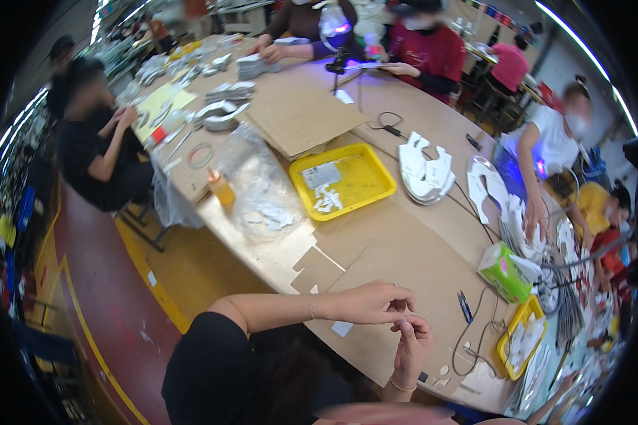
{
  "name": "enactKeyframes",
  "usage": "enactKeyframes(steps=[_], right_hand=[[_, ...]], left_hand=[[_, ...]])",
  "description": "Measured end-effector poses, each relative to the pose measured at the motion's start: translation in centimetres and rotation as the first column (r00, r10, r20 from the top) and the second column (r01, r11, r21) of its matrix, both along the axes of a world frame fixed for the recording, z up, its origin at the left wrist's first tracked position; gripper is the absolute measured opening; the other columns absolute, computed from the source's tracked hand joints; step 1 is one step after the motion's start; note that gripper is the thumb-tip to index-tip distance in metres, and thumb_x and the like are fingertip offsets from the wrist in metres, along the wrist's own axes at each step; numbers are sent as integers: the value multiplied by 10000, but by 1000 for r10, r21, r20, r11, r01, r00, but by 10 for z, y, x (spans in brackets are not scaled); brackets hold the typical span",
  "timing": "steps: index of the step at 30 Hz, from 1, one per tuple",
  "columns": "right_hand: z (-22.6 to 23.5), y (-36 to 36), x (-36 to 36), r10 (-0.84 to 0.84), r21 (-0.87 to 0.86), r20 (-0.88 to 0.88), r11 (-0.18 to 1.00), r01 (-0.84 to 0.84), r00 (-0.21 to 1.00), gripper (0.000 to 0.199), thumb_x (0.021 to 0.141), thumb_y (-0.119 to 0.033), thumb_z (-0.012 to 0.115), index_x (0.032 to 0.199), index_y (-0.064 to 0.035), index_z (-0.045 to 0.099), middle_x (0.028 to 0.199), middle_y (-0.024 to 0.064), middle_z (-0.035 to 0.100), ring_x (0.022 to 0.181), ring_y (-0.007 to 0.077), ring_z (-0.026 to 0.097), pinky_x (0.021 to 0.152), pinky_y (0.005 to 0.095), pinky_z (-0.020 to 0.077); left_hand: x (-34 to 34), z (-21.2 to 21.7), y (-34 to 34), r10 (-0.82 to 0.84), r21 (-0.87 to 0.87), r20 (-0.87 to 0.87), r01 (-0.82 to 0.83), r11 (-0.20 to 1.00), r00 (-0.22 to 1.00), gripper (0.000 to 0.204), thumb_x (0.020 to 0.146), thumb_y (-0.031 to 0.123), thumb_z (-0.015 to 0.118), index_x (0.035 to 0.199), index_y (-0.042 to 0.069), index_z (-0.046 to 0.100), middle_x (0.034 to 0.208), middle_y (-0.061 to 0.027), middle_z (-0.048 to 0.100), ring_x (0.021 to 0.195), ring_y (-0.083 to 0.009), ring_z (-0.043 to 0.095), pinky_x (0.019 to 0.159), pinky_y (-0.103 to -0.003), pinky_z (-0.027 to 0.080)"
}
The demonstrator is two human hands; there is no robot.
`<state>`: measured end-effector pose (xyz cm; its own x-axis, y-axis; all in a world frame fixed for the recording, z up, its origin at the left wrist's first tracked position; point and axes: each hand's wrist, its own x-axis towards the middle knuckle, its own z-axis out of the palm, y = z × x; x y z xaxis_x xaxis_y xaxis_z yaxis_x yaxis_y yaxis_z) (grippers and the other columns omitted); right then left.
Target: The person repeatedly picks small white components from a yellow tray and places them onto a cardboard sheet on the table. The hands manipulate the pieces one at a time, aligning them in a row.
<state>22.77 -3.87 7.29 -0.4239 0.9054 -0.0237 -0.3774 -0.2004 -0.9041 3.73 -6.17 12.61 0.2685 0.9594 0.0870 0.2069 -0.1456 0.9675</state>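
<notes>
**Small white piece pinched between both hands**

Head view: a tiny white piece (405, 321) is held over the counter (404, 269), left of the blue pen (465, 307). The left hand (372, 303) is curled, fingertips pinching; the right hand (412, 345) is upright, fingers closed on it. Peeling or separating seems underway; a fine, steady pull would be needed.

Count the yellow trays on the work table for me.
2. One yellow tray sits mid-table holding small white pieces; a second yellow tray lies at the table's right end beside the cables. Others may be hidden among the clutter farther back.
</notes>
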Motion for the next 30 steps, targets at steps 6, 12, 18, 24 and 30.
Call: enactKeyframes(steps=[6,12,18,24,30], right_hand=[[4,3,5,-8,-20,18,1000,9,1000,114,849,-16,668,946,35,637,869,101,669,756,149,634,714,264,524],[-2,4,8,-7,-8,48,1000,8,999,86,851,-8,661,919,34,628,845,101,660,749,152,625,711,260,513],[-10,8,8,15,43,30,999,-16,999,116,852,-54,671,908,32,617,807,110,643,716,172,603,682,274,490],[-6,10,5,43,39,52,998,-45,998,122,857,-66,673,912,24,612,794,107,638,707,171,600,675,271,486],[-2,9,0,91,54,45,994,-93,995,116,858,-66,676,900,14,603,803,104,632,694,164,590,661,266,482]], left_hand=[[10,3,3,28,33,-97,-25,999,995,224,865,116,614,1069,25,609,860,-77,653,776,-170,615,694,-294,468],[12,-4,1,79,93,-153,-66,994,985,247,864,150,616,1079,31,599,844,-84,651,754,-196,612,689,-316,480],[12,-8,-4,57,79,-15,-55,995,998,183,862,138,593,1008,29,586,778,-93,642,711,-209,608,649,-335,474],[8,-7,-8,138,132,24,-140,981,990,189,835,113,612,1002,30,578,713,-88,643,633,-209,606,599,-332,472],[3,-7,-11,114,83,74,-120,989,991,231,783,94,612,994,10,569,725,-100,641,629,-202,603,610,-331,478]])
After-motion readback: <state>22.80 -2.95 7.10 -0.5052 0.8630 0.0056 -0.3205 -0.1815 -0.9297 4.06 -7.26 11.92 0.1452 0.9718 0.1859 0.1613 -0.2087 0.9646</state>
